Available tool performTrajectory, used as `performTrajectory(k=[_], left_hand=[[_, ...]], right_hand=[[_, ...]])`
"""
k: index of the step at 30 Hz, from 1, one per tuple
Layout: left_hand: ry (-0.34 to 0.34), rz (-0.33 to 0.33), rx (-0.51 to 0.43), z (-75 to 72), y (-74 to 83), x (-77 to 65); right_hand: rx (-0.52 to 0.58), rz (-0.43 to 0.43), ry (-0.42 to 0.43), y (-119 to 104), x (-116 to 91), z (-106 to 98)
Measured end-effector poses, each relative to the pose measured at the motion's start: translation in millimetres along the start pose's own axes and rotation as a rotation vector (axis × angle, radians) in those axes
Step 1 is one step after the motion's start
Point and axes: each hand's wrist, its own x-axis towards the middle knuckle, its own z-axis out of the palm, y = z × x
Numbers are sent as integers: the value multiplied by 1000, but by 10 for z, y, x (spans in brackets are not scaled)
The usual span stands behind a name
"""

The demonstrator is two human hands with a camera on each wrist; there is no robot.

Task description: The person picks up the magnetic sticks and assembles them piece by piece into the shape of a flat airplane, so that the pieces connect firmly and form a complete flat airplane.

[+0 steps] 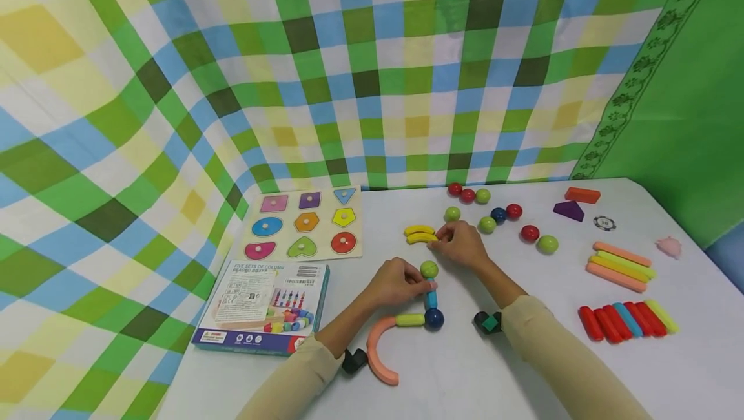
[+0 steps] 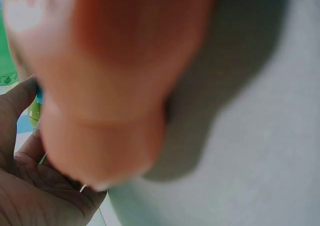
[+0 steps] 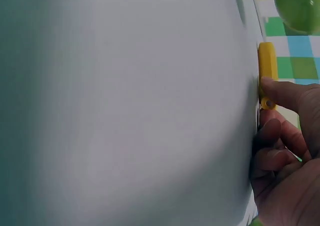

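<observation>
My left hand (image 1: 396, 283) pinches a light blue stick (image 1: 431, 299) between thumb and fingers. One end of the stick meets a green ball (image 1: 429, 269); the other meets a dark blue ball (image 1: 433, 318). From that ball a yellow-green stick (image 1: 410, 320) runs left to a salmon curved piece (image 1: 379, 355), which fills much of the left wrist view. Farther back, my right hand (image 1: 462, 244) pinches the end of a yellow curved piece (image 1: 421, 238), with the thumb (image 3: 282, 92) on it. A second yellow curved piece (image 1: 418, 230) lies just behind.
Red, green and blue balls (image 1: 498, 215) lie at the back right. Salmon and yellow sticks (image 1: 619, 265) and a row of short sticks (image 1: 629, 320) are at right. A shape puzzle board (image 1: 356, 239) and a toy box (image 1: 261, 307) sit at left.
</observation>
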Motion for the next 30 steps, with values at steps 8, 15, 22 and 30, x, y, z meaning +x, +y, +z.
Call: performTrajectory(k=[8, 15, 22, 30], left_hand=[[-3, -11, 10, 24, -18, 12], [-3, -17, 31, 9, -16, 24], [-17, -43, 52, 18, -7, 44], [-22, -54, 72, 37, 43, 34]], right_hand=[[41, 14, -23, 143, -186, -143], [157, 61, -74, 343, -412, -366], [165, 18, -130, 387, -533, -404], [183, 7, -132, 358, -583, -394]])
